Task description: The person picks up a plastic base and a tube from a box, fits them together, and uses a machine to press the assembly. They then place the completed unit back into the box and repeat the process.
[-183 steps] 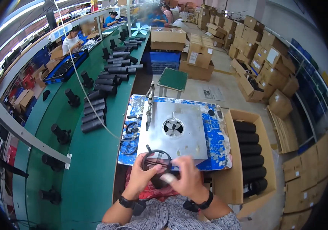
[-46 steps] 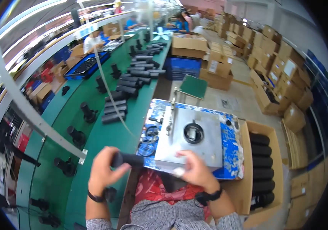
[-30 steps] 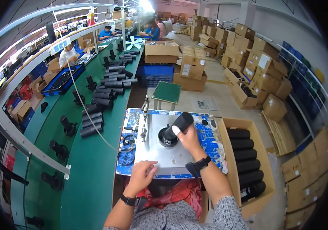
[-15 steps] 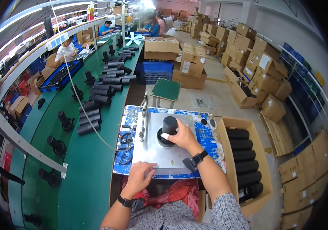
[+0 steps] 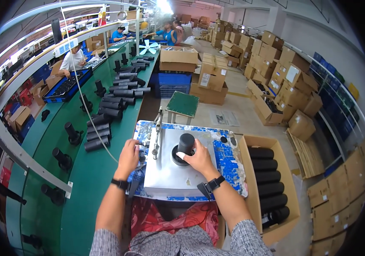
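Observation:
A black cylindrical tube (image 5: 186, 144) stands slightly tilted in a round black ring (image 5: 176, 158) on the silver metal plate (image 5: 165, 177). My right hand (image 5: 198, 158) is closed around the tube's right side, thumb in front near the ring. My left hand (image 5: 128, 157) is at the plate's left side, its fingers closed on a small black knob (image 5: 141, 144) that they partly cover. Between the knob and the tube rises a metal lever clamp (image 5: 157, 133). The plate lies on a worn blue-and-white bench top (image 5: 229, 160).
To the right, an open cardboard box (image 5: 250, 181) holds several black tubes (image 5: 267, 176). More tubes (image 5: 110, 102) and upright black parts (image 5: 72, 133) line the green conveyor table (image 5: 84, 183) at left. Beyond the bench stands a green-topped stool (image 5: 182, 103). Co-workers sit farther off.
My left hand has moved from the plate's front edge up and left to the knob. My right hand stays on the tube. The head view has shifted slightly.

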The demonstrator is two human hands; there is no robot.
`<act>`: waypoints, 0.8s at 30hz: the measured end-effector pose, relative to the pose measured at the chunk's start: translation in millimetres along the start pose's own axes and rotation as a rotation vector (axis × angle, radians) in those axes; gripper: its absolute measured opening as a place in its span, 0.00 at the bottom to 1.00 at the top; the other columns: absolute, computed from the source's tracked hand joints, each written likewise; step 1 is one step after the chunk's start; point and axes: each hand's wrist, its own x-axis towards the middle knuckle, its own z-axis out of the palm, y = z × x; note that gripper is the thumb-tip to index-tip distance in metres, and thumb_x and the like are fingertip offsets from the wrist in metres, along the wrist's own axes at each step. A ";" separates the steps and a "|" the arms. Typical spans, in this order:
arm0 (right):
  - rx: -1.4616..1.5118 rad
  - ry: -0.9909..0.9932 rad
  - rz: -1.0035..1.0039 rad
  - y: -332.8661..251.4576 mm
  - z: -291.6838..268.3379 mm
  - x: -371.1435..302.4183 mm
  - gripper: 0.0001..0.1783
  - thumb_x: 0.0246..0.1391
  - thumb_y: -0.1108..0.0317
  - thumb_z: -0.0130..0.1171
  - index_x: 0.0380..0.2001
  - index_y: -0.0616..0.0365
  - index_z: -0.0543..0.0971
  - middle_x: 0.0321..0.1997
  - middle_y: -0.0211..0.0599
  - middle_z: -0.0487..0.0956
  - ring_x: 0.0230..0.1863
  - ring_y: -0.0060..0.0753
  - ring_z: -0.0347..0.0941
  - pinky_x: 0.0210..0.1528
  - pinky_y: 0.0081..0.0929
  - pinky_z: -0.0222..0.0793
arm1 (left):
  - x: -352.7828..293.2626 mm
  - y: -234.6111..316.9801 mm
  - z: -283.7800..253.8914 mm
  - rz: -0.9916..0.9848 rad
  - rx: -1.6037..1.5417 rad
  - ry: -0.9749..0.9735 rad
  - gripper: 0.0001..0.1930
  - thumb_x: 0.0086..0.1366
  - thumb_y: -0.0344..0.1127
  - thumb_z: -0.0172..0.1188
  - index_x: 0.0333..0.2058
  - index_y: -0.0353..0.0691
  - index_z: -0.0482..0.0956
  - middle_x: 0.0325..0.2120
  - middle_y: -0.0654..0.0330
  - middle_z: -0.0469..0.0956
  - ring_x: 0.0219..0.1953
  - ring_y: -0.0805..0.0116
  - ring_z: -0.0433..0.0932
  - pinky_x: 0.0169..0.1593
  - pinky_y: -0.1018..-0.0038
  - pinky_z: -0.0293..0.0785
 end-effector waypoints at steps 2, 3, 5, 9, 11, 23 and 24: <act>0.066 -0.008 -0.054 5.7 -1.1 2.3 0.36 0.45 0.53 0.79 0.51 0.64 0.77 0.46 0.55 0.85 0.49 0.58 0.82 0.54 0.46 0.77 | 17.7 -27.5 18.0 -0.013 0.048 -0.106 0.10 0.74 0.33 0.56 0.47 0.36 0.82 0.46 0.46 0.80 0.50 0.43 0.80 0.55 0.57 0.76; 0.094 -0.014 -0.071 10.8 -1.7 0.9 0.35 0.45 0.52 0.78 0.49 0.65 0.76 0.46 0.58 0.84 0.49 0.62 0.81 0.54 0.48 0.77 | 21.3 -38.1 28.7 -0.034 0.088 -0.227 0.12 0.75 0.35 0.55 0.49 0.36 0.81 0.48 0.44 0.80 0.53 0.40 0.78 0.58 0.54 0.75; 0.090 -0.007 -0.071 13.2 0.8 -5.4 0.35 0.45 0.52 0.78 0.49 0.65 0.76 0.46 0.58 0.83 0.49 0.62 0.81 0.53 0.49 0.77 | 22.3 -56.5 39.5 -0.093 0.130 -0.328 0.13 0.75 0.36 0.54 0.51 0.36 0.81 0.50 0.43 0.80 0.54 0.40 0.78 0.58 0.54 0.75; 0.080 0.026 -0.083 14.1 4.5 -4.0 0.34 0.46 0.53 0.77 0.49 0.66 0.77 0.45 0.58 0.83 0.48 0.63 0.81 0.53 0.49 0.77 | 34.6 -64.7 45.4 -0.241 0.235 -0.564 0.16 0.76 0.39 0.53 0.55 0.36 0.80 0.51 0.42 0.80 0.55 0.40 0.78 0.59 0.54 0.75; 0.062 0.046 -0.093 11.7 8.9 -4.5 0.34 0.46 0.54 0.77 0.49 0.66 0.77 0.45 0.58 0.83 0.48 0.63 0.80 0.53 0.49 0.77 | 31.7 -67.9 39.1 -0.330 0.259 -0.643 0.19 0.77 0.41 0.52 0.57 0.34 0.78 0.50 0.41 0.81 0.54 0.39 0.78 0.59 0.55 0.75; 0.708 0.279 -0.475 -162.4 -121.0 -15.5 0.29 0.55 0.65 0.72 0.57 0.64 0.76 0.53 0.40 0.81 0.50 0.35 0.78 0.56 0.38 0.74 | -104.6 147.7 -126.8 -0.059 -0.357 0.026 0.17 0.75 0.38 0.60 0.55 0.33 0.80 0.48 0.53 0.81 0.47 0.62 0.78 0.56 0.67 0.72; 0.623 0.073 -0.659 -175.7 -111.1 -27.6 0.27 0.54 0.68 0.72 0.55 0.65 0.77 0.51 0.39 0.82 0.51 0.35 0.79 0.55 0.40 0.74 | -112.5 162.0 -134.9 -0.026 -0.417 0.082 0.19 0.72 0.38 0.64 0.56 0.33 0.78 0.50 0.53 0.80 0.49 0.61 0.78 0.58 0.65 0.72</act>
